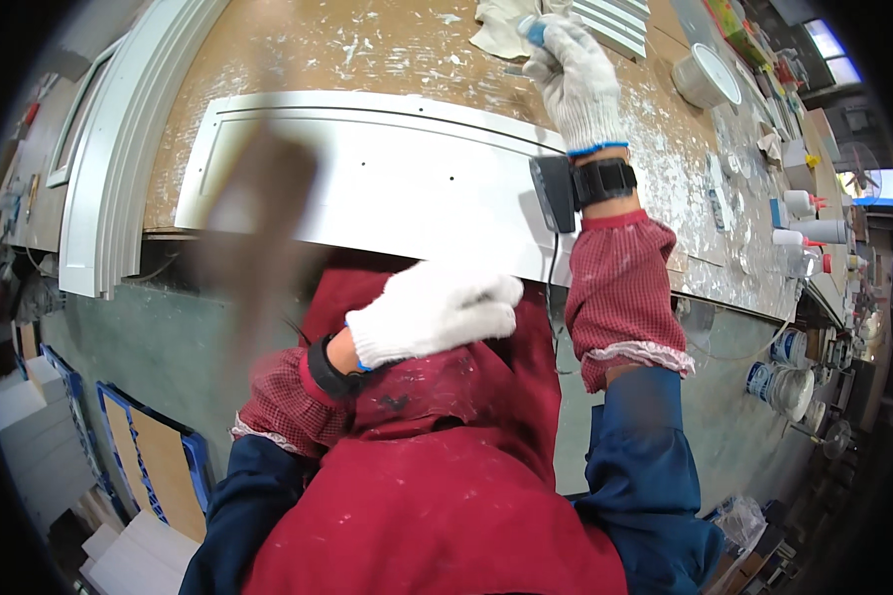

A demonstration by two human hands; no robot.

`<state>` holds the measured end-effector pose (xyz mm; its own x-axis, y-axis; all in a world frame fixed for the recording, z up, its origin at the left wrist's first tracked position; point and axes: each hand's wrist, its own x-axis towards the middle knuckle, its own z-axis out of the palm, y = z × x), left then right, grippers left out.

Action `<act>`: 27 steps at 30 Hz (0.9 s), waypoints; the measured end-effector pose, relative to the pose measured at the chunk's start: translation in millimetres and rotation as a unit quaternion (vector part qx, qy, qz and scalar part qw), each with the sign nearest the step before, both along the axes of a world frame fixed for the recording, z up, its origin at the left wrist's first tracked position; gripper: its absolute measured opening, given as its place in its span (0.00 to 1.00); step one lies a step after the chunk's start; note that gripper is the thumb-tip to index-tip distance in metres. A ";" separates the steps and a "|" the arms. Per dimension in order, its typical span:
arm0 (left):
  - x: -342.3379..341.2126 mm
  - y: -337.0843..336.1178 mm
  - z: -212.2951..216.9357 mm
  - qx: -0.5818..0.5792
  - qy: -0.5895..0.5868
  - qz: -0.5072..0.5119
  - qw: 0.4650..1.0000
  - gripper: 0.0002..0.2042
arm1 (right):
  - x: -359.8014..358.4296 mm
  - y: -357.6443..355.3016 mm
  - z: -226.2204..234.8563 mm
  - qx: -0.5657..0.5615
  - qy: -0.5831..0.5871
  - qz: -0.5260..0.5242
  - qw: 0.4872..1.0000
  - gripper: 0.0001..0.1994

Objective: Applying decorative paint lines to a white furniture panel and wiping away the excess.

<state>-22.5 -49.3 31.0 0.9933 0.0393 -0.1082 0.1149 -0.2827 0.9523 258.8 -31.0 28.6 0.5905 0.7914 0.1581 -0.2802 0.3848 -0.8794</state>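
A white panel (387, 169) with a grooved border and several small dark holes lies along the front edge of the bench. My left hand (437, 309), in a white knit glove, hovers in front of the red apron near that edge. Its fingers are stretched out side by side, and nothing shows in them. Beyond the panel's far right corner, my gloved right hand (577, 84) is closed on a small blue-ended tool (536, 33). A thin grey tip pokes out beside its fingers; the rest of the tool is hidden. A beige cloth (498, 28) lies just past it.
White moulded frame pieces (119, 149) stand at the left. White slats (613, 22) and a white tub (705, 77) are at the far right of the paint-spotted bench (337, 45). Bottles (802, 204) line the right side. A brown blur (258, 208) covers the panel's left part.
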 end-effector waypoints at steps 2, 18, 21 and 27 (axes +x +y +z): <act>-6.1 11.8 -2.3 -0.148 0.087 0.125 0.977 0.10 | -23.9 0.5 1.4 -0.085 -0.036 0.015 0.996 0.10; 22.9 83.1 -8.8 -0.387 -0.102 0.343 0.850 0.20 | -113.7 -1.4 7.1 -0.210 -0.788 -0.101 0.569 0.22; 41.4 96.7 -20.0 -0.433 -0.211 0.362 0.798 0.12 | -144.0 -5.0 2.6 -0.175 -0.839 -0.079 0.510 0.27; 27.0 119.1 -6.4 -0.295 -0.177 0.483 0.805 0.10 | -174.1 -13.1 11.3 -0.141 -0.778 -0.022 0.611 0.27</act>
